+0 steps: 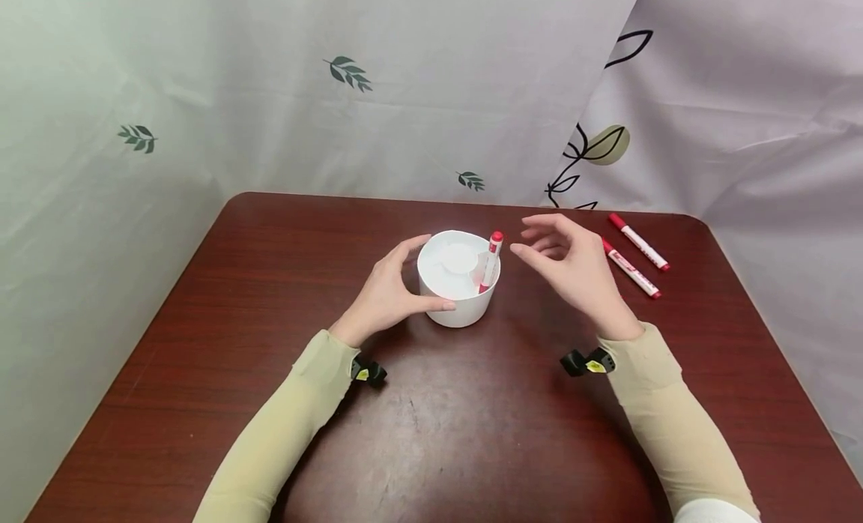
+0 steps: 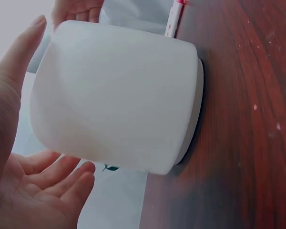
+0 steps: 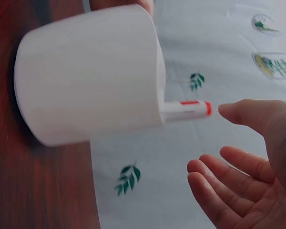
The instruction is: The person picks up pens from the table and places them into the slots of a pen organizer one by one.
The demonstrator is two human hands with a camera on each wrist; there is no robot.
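the surface [image 1: 418, 418] is reddish-brown, wood-grained and shiny, its far corners rounded. a white container [image 1: 468, 312] stands upright on it; toward the far right corner lies a red-and-white marker [image 1: 639, 243], a second marker [image 1: 632, 269] just beside it, roughly parallel.

In the head view, a dark-red table [image 1: 438, 448] is backed by pale cloth [image 1: 270, 28] from nine to three o'clock; sprigs [image 1: 348, 75] are printed at ten, eleven and one, a leafy stem [image 1: 609, 144] at two.

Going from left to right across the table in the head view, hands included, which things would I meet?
Left hand → white container with a red-and-white marker inside → right hand → two further markers lying side by side.
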